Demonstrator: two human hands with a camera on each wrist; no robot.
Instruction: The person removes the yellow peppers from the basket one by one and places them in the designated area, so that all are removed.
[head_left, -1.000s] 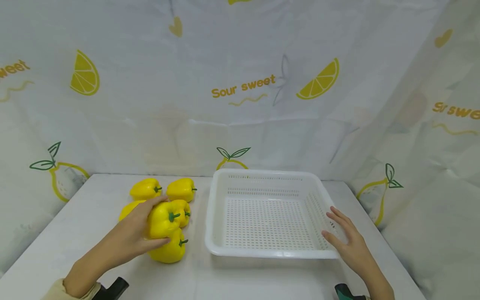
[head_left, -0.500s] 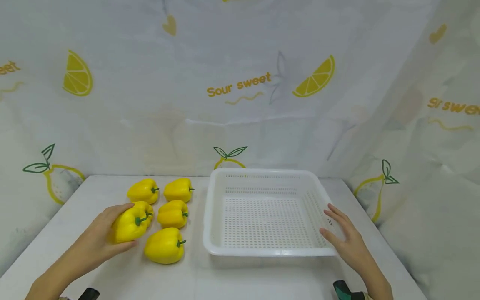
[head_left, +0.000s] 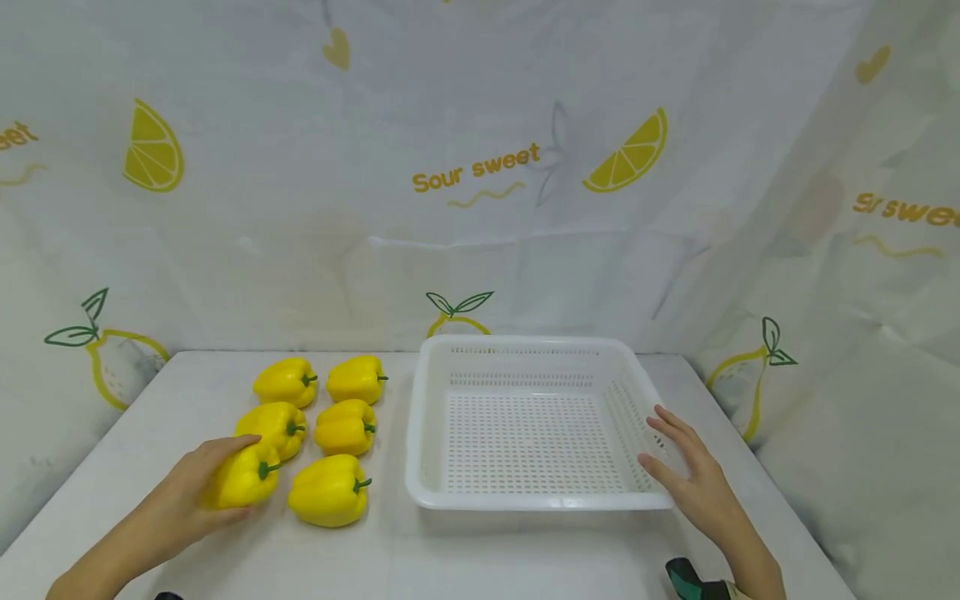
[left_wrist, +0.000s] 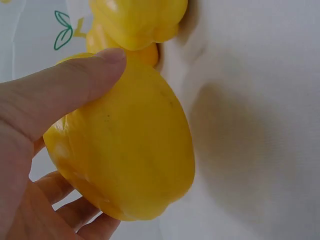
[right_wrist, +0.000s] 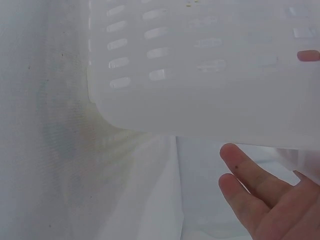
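My left hand (head_left: 183,492) holds a yellow bell pepper (head_left: 246,477) at the front left of the white table. Seen from the left wrist, the thumb lies across the top of this pepper (left_wrist: 145,145) with fingers beneath; its shadow falls on the table beside it. Just behind is another yellow pepper (head_left: 276,429). My right hand (head_left: 701,483) rests at the right rim of a white plastic basket (head_left: 540,502), fingers extended and spread. In the right wrist view, two fingers (right_wrist: 250,175) show below the basket's edge, and a bit of skin appears through a slot.
More yellow peppers lie on the left half of the table: one at the front (head_left: 330,492), others behind it (head_left: 345,427). The basket has slotted walls and a perforated floor. A white curtain (head_left: 480,267) with lemon prints hangs behind the table and along its right side.
My left hand has carried its pepper left and toward the table's front, away from above the other peppers, and lower. The right hand stays at the basket's rim. The head view has shifted slightly.
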